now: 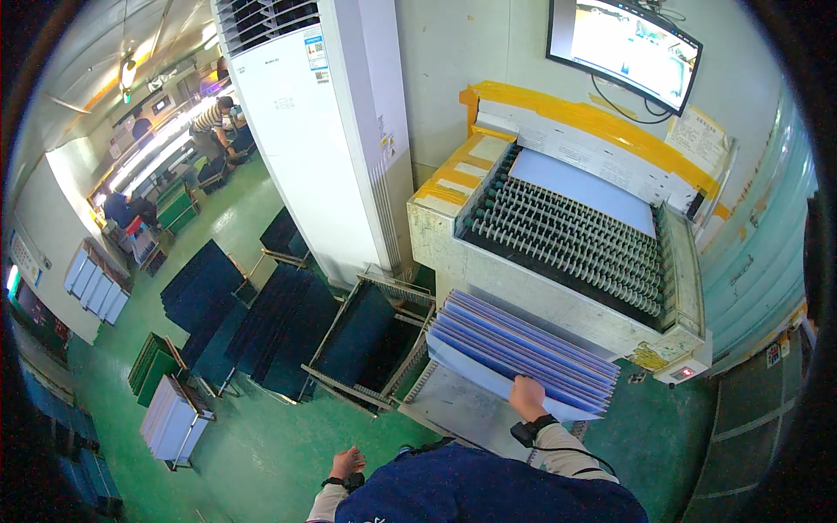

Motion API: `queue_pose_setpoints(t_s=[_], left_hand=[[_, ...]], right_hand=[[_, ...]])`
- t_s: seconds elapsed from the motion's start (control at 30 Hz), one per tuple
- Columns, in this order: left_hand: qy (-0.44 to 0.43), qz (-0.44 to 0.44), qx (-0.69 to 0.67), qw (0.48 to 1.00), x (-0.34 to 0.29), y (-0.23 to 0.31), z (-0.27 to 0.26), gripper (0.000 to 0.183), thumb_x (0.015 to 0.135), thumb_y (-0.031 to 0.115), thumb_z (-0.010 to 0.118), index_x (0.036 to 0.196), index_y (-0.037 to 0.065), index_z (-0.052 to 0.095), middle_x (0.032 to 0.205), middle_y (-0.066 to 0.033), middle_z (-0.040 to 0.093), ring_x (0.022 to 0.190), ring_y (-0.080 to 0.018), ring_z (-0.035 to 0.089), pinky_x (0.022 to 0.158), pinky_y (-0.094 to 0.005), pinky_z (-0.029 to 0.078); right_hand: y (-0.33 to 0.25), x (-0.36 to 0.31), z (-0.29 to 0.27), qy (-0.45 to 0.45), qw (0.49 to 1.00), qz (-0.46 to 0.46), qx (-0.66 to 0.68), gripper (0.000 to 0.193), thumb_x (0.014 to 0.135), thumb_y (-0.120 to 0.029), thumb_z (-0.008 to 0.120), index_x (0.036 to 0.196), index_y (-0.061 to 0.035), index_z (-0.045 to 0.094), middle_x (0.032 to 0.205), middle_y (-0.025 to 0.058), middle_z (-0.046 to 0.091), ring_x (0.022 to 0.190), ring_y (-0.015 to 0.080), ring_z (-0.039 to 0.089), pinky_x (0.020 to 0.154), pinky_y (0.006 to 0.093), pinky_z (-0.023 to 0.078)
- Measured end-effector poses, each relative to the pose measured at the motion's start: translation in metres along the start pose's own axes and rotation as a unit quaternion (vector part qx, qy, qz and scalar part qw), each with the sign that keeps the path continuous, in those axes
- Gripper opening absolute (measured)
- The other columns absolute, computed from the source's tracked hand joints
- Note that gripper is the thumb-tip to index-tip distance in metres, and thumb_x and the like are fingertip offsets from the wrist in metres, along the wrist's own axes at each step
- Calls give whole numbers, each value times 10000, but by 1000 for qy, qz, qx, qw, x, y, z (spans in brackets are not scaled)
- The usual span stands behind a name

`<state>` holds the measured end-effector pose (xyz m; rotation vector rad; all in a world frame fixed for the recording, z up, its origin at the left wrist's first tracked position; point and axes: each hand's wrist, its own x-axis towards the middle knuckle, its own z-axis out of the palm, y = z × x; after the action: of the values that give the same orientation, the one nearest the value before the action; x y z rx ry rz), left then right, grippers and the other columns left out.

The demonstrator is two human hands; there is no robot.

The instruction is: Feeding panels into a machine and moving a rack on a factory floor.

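My right hand (527,398) is closed on the top edge of the nearest pale blue panel (475,366). That panel leans at the front of a row of several thin panels (532,336) standing on edge in a rack (449,410). My left hand (347,462) hangs low beside my body, its fingers loosely bent, with nothing in it. In front of me stands a roller machine (567,240) with rows of wheel-like rollers. Another pale blue panel (584,187) lies flat on the far end of the rollers.
Left of the panels is a metal-framed rack (370,336). Racks of dark panels (279,322) stand beyond it, and a smaller rack of pale panels (174,418) is on the green floor. A tall white cabinet unit (305,139) rises behind. People (209,122) work at the far left.
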<state>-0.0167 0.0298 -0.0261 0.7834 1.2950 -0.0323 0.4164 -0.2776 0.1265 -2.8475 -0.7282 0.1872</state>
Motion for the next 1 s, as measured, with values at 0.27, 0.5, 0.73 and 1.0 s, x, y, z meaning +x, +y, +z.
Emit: queue_pose_setpoints(t_s=[0.27, 0.5, 0.73, 1.0], left_hand=[[7, 17, 6, 1000, -7, 2, 3, 410, 844, 303, 578, 1088, -20, 515, 885, -149, 625, 719, -285, 627, 576, -387, 510], [2, 18, -1, 1000, -3, -1, 1, 416, 845, 313, 580, 1096, -12, 514, 889, -145, 626, 715, -280, 626, 580, -380, 511], [2, 8, 9, 1000, -5, -2, 1, 408, 854, 321, 571, 1101, 2, 514, 907, -136, 623, 737, -269, 628, 589, -366, 511], [-7, 7, 6, 1000, -1, -3, -1, 412, 855, 332, 575, 1109, 14, 515, 921, -134, 622, 744, -267, 629, 597, -367, 511]], right_hand=[[-1, 0, 0, -4, 1000, 6, 3, 156, 765, -180, 526, 750, -47, 605, 780, 169, 627, 762, 360, 603, 657, 476, 459], [-1, -1, -1, -6, 1000, 12, 5, 163, 774, -191, 534, 782, -46, 607, 798, 168, 628, 779, 352, 603, 669, 472, 459], [-1, -1, -2, -7, 1000, 5, 3, 160, 771, -200, 559, 791, -47, 604, 799, 162, 624, 787, 348, 599, 673, 469, 457], [2, 0, 4, -5, 1000, 4, 2, 153, 760, -201, 574, 785, -52, 601, 800, 161, 627, 793, 347, 603, 679, 468, 459]])
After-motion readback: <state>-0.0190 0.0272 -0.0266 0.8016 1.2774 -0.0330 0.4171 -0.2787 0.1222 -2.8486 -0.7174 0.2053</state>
